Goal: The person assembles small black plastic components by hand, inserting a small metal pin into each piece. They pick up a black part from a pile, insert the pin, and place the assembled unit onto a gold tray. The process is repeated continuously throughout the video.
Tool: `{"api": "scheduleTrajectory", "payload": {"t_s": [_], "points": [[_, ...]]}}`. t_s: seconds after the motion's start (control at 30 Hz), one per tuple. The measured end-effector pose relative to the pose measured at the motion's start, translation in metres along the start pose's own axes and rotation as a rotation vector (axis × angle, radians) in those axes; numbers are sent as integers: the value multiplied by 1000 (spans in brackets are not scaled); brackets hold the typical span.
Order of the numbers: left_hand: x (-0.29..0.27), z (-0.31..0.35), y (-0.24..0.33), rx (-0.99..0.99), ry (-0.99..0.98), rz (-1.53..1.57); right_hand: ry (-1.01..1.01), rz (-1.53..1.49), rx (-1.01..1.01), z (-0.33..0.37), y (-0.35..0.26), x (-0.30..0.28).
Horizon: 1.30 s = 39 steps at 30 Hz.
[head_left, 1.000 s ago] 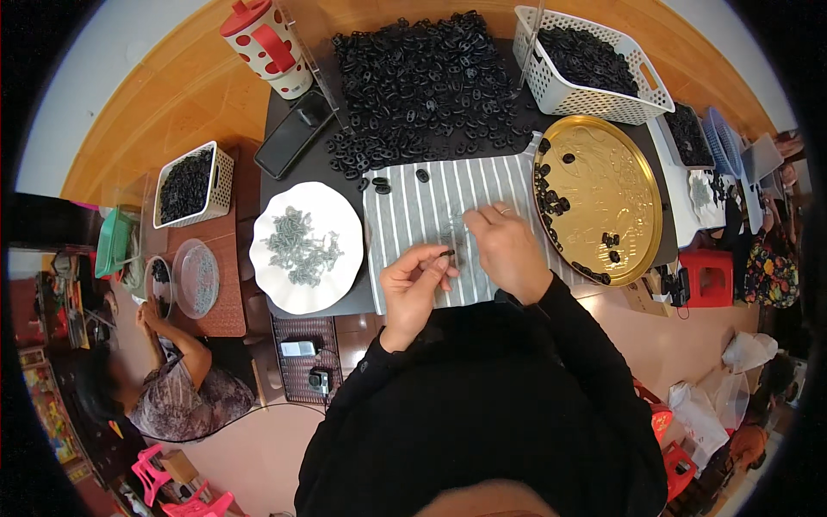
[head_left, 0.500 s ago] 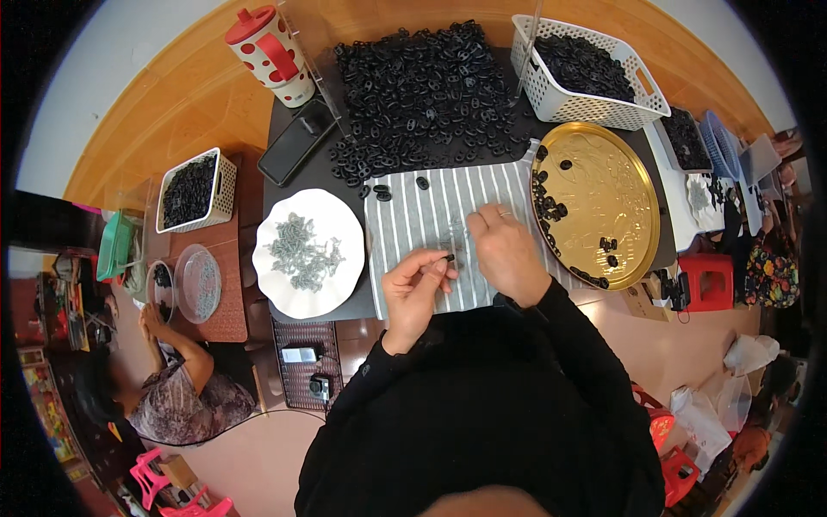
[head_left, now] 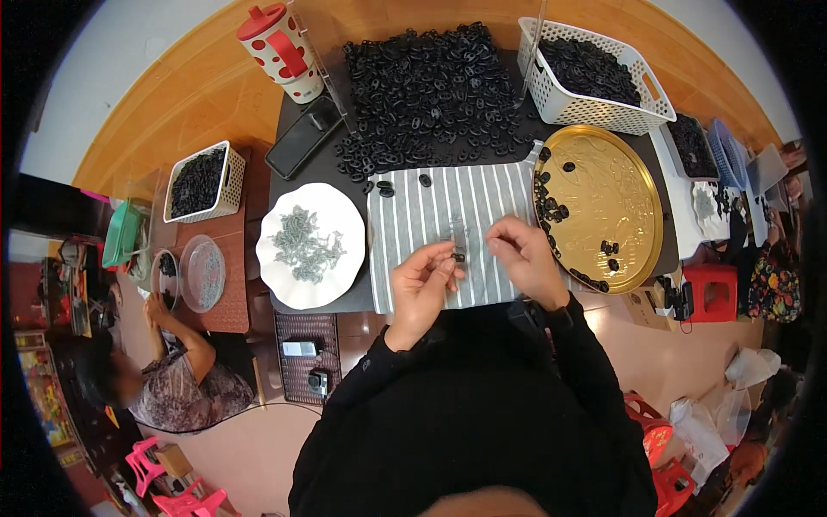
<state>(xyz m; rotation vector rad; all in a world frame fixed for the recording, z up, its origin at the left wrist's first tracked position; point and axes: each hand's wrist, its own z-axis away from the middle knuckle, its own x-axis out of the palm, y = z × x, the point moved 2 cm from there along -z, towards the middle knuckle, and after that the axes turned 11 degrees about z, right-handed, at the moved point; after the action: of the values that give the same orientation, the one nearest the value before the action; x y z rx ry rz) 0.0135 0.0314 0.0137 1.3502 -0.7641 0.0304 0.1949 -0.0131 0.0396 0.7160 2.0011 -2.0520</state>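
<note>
My left hand point(head_left: 422, 289) pinches a small black clip point(head_left: 458, 256) over the striped cloth point(head_left: 413, 215). It sits between both hands, nearer the left; my right hand point(head_left: 525, 258) has fingers curled together just beside it, grip unclear.

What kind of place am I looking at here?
Likely a small home workshop for hand assembly: a heap of black parts, a white plate of metal clips, and a co-worker sorting at a side table.

Glossy golden metal tray point(head_left: 633, 202), matt striped cloth point(head_left: 431, 207), white plastic basket point(head_left: 568, 108), varnished wooden floor point(head_left: 198, 95).
</note>
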Motion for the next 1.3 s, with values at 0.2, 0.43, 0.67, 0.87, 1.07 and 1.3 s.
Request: {"api": "scheduleTrajectory", "payload": {"t_s": [0.2, 0.43, 0.67, 0.87, 1.07, 1.3], "points": [[7, 3, -8, 29, -27, -64, -136, -239, 7, 2, -4, 17], [5, 2, -8, 35, -52, -131, -173, -122, -79, -1, -5, 17], [3, 4, -10, 59, -59, -119, -209, 46, -202, -3, -12, 14], [3, 6, -8, 76, -37, -75, -231, 184, -272, -5, -17, 17], [4, 2, -11, 90, 6, -22, -103, -29, -108, 12, -28, 12], [1, 2, -10, 105, -12, -57, 192, 447, -90, 58, -6, -70]]}}
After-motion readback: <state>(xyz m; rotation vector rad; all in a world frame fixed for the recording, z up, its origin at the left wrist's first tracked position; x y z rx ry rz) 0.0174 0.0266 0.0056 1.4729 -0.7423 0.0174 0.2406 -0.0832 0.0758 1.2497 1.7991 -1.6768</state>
